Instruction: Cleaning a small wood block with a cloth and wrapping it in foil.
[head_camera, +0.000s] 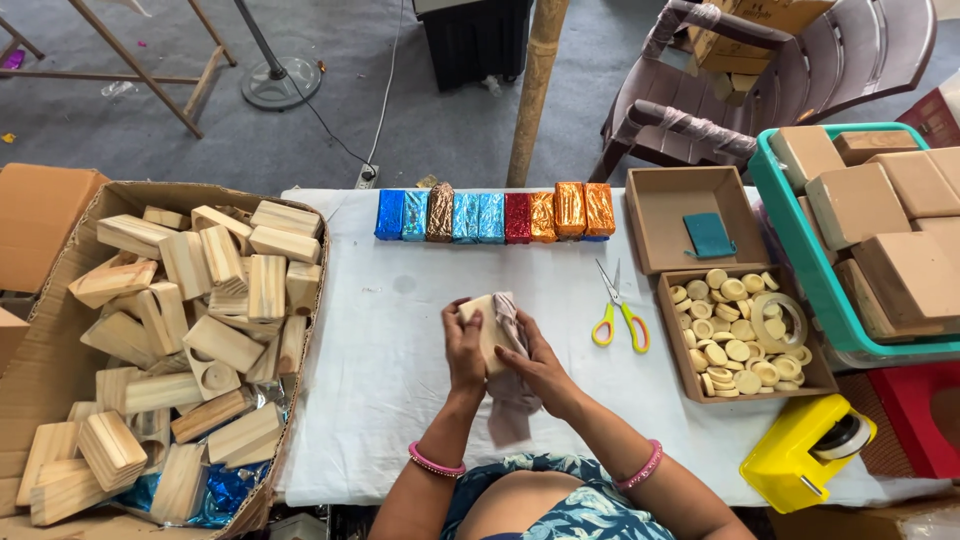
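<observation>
Gripping a pale rectangular wooden block (482, 325) in my left hand (464, 352), fingers clamped around it, above the white-covered table (400, 330). Right hand (535, 368) presses a crumpled pinkish-grey cloth (510, 380) against the block's face, fingers closed on it. Yellow-handled scissors (618, 312) lie just right. Row of foil-wrapped blocks (495, 214) at the far edge.
</observation>
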